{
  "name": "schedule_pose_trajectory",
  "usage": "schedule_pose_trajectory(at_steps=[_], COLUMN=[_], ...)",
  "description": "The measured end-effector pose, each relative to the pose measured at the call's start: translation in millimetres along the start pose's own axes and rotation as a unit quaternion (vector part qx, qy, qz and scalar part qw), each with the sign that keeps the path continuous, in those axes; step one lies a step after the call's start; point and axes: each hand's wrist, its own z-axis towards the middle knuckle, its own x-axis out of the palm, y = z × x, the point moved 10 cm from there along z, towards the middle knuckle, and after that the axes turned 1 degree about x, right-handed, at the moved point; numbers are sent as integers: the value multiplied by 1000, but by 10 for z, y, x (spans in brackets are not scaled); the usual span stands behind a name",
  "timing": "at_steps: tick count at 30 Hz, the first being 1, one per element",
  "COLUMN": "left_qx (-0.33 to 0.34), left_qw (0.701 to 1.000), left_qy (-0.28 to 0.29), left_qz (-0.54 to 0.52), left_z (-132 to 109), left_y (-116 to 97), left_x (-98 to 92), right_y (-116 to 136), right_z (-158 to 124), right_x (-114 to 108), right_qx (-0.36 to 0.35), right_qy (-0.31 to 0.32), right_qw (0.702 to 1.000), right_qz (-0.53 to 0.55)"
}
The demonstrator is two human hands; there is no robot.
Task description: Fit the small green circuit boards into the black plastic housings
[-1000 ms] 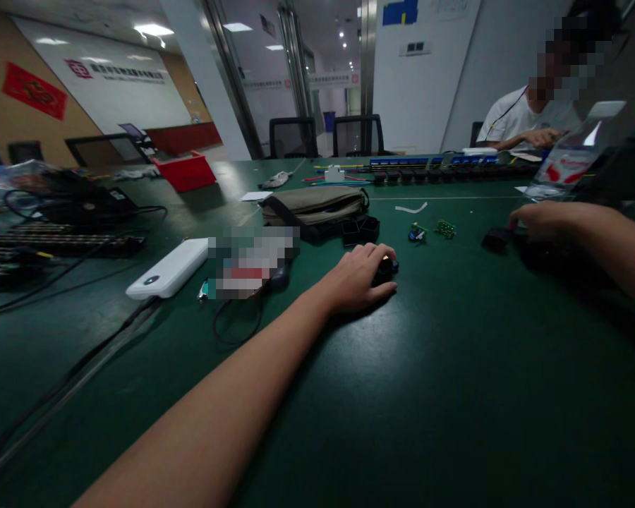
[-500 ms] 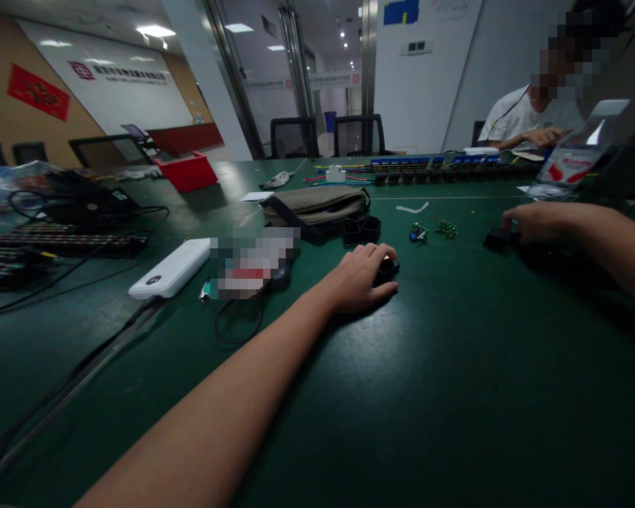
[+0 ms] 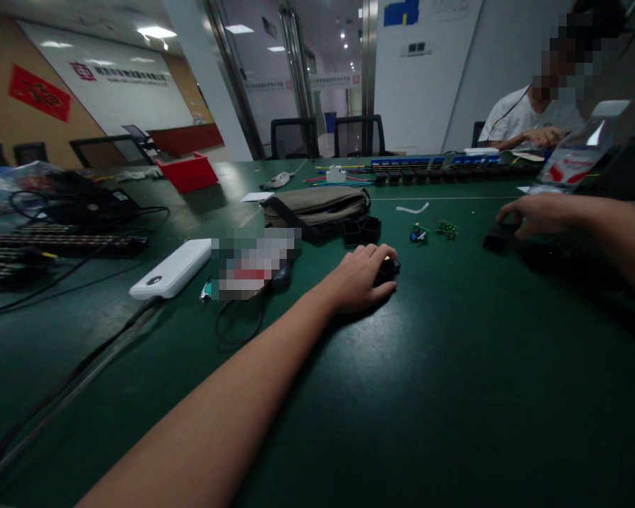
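Note:
My left hand (image 3: 360, 279) rests on the table near the middle, its fingers and thumb curled round a small dark part (image 3: 389, 267) with a yellowish spot. Most of that part is hidden by the fingers. At the right, my right hand (image 3: 542, 214) is bent downward with its fingertips on a small black block (image 3: 499, 237). The thumb side is hard to make out in the shadow. Another dark object (image 3: 542, 255) lies under this hand, too dim to name. Between the hands lie a small part with blue and white wires (image 3: 418, 233) and green circuit boards (image 3: 447, 229).
Beyond my left hand are black open boxes (image 3: 360, 231) and a grey-brown pouch (image 3: 317, 206). A white power bank (image 3: 172, 269) with a cable lies left. A water bottle (image 3: 571, 159) stands behind my right hand. A person (image 3: 534, 120) sits across the green table (image 3: 428, 395).
My right hand has risen slightly, its fingertips still at the black block. The left hand has stayed in nearly the same place round the small dark part.

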Motion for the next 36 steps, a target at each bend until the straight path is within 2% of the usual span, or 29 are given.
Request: schedule_pose_trajectory(at_steps=[1,2,5,7,9,14,17,19,22,26,31,36], left_qx=[0,0,0,1,2,13,13,5,-7,-4,14,19], left_qw=[1000,1000,1000,1000,1000,999,998,997,998,999,995,993], left_qy=[0,-1,-6,-11,-16,-40,-58,-61,-49,-39,-78,-99], left_qz=[2,6,16,21,24,1,-33,-45,-39,-31,-54,-56], left_z=[1,2,6,9,13,19,10,1,-7,-9,-19,-18], left_y=[0,1,3,6,16,57,104,157,253,345,356,365], left_x=[0,-2,-15,-24,-32,-53,-98,-132,-159,-175,-230,-231], right_y=[28,58,319,564,821,1480,1665,1731,1860,2143,2380,2368], right_z=[-14,-28,-73,-144,-254,-703,-888,-932,-1006,-1286,-1615,-1729], right_x=[94,69,-156,-255,-258,32,219,250,178,65,162,211], right_qx=[-5,-7,-51,-92,-133,-262,-288,-298,-323,-365,-399,-424], right_qy=[77,96,63,44,53,160,193,159,57,-37,-48,-70], right_qw=[996,991,986,988,988,949,935,940,945,930,908,885], right_qz=[-51,-94,-144,-114,-61,69,73,51,1,33,118,180])
